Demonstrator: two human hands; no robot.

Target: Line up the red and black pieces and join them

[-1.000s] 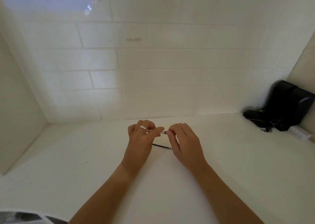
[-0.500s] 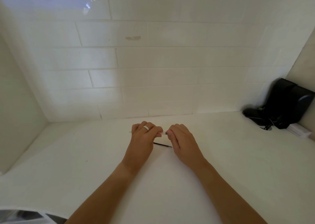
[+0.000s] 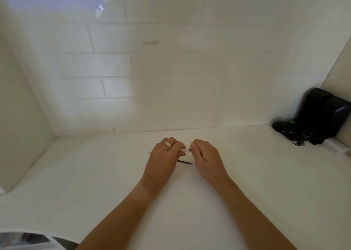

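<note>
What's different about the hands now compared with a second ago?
Very little. The left hand and right hand sit a touch closer to the wall, and both pinch the same thin clear tube between them as before. The thin black stick on the counter and the black device haven't moved.

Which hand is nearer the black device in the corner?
Right. The right hand is on the black device's side of the counter; the left hand lies farther off, beyond it.

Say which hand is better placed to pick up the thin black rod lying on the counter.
Probably the right hand: the thin black rod ends just beside its thumb side. Both hands pinch the small clear tube, and the left hand covers the rod's other end.
</note>
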